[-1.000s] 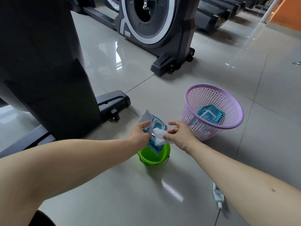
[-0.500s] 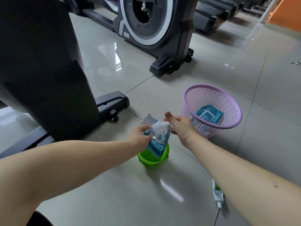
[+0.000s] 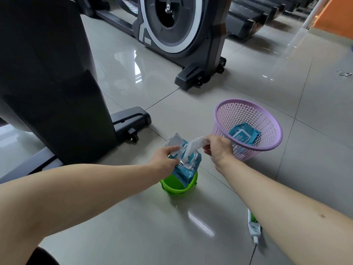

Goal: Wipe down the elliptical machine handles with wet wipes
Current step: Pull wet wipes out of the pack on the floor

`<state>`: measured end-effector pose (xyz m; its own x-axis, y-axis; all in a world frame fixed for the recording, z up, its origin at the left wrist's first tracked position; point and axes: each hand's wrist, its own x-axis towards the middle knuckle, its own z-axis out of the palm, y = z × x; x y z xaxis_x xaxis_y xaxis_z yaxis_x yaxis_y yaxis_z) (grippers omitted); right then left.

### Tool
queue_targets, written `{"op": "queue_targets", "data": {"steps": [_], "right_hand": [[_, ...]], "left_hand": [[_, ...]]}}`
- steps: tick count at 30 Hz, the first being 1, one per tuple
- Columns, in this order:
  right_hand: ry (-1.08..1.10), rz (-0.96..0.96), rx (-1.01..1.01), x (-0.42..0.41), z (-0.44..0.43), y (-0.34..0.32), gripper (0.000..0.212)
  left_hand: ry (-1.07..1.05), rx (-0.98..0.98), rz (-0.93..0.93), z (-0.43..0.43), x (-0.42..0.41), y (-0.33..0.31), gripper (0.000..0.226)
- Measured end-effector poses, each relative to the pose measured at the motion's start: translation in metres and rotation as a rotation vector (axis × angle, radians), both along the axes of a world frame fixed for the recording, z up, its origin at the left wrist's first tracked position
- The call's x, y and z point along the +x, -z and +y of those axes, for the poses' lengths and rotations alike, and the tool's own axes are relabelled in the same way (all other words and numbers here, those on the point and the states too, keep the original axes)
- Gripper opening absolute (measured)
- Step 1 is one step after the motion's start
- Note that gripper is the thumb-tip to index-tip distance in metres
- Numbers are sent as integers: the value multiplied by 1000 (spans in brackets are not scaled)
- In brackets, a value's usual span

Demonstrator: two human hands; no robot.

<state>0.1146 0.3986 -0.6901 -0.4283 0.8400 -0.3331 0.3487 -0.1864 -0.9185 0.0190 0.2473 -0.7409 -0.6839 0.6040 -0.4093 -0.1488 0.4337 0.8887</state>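
A blue wet-wipe pack [image 3: 188,169] with its white lid flipped open stands in a small green bucket [image 3: 178,186] on the floor. My left hand [image 3: 165,154] grips the pack at its top. My right hand [image 3: 217,148] pinches a white wipe [image 3: 193,147], which stretches up and to the right out of the pack's opening. The dark body of the elliptical machine [image 3: 47,77] fills the left side; its handles are out of view.
A purple mesh basket [image 3: 248,131] holding another blue wipe pack [image 3: 244,135] stands just right of my right hand. A second elliptical machine [image 3: 181,29] sits behind. A small white tube [image 3: 253,228] with a cord lies on the tiles under my right forearm.
My right hand has drawn the wipe up and to the right, so a longer strip is out of the pack. My left hand keeps holding the pack in the bucket.
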Motion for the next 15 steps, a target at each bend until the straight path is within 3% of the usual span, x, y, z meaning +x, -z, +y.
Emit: {"op": "queue_targets", "data": {"steps": [7, 15], "right_hand": [[76, 109, -63, -5, -1, -5, 7], [34, 141, 171, -16, -6, -15, 28]], "left_hand": [[-20, 7, -12, -1, -4, -1, 51], [-7, 20, 0, 1, -7, -3, 53]]}}
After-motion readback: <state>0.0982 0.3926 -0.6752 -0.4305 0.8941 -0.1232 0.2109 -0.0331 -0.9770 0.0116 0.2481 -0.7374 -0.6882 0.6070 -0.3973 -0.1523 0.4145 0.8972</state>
